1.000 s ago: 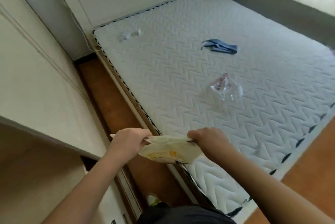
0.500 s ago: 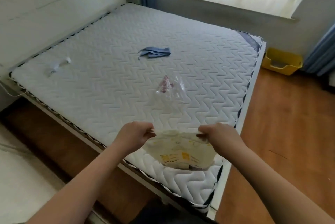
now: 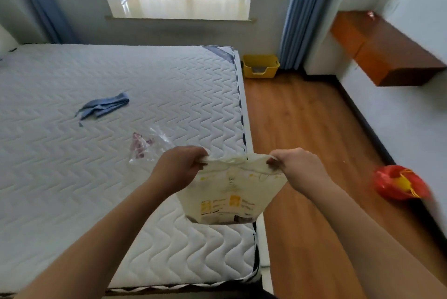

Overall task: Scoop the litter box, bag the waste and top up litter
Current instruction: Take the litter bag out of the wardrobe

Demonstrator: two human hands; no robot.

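A cream bag [image 3: 229,194] with yellow print hangs between my hands over the corner of the mattress. My left hand [image 3: 180,165] pinches its top left edge and my right hand [image 3: 294,168] pinches its top right edge, stretching the top taut. A yellow litter box [image 3: 260,66] stands on the wood floor far ahead, beside the bed's far corner and under the blue curtain. Grey litter shows through its low front opening.
The bare white mattress [image 3: 72,177] fills the left, with a blue cloth [image 3: 104,106] and a clear plastic bag [image 3: 145,146] on it. A red and yellow bag [image 3: 399,183] lies on the floor [image 3: 302,129] at right. A wooden shelf [image 3: 384,49] juts from the right wall.
My view has swung right, from the bed's left side to its right side and the window wall. The yellow litter box and red bag came into view. Both hands kept hold of the cream bag.
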